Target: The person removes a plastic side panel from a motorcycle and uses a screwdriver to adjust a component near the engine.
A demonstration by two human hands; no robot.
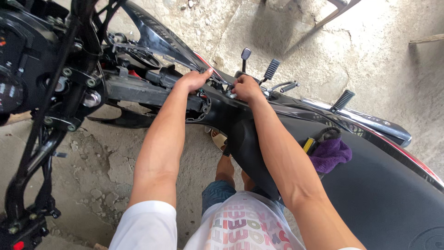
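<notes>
Left hand (193,79) was clamped on the black frame (138,90); right hand's (246,88) fingers were pinched shut on a small fastener (230,94), I think. I'd have kept that frame braced and turned slowly.

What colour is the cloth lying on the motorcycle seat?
Purple; the cloth shows best in the head view.

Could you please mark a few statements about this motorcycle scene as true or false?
1. Both hands rest on the motorcycle frame. True: the left hand and the right hand are on it, close together.
2. A purple cloth lies on the black seat. True.
3. The right hand holds the purple cloth. False: the cloth lies apart from it, beside the forearm.
4. The floor is smooth white tile. False: it is rough, cracked concrete.
5. Ridged foot pegs stick out beyond the hands. True.
</notes>
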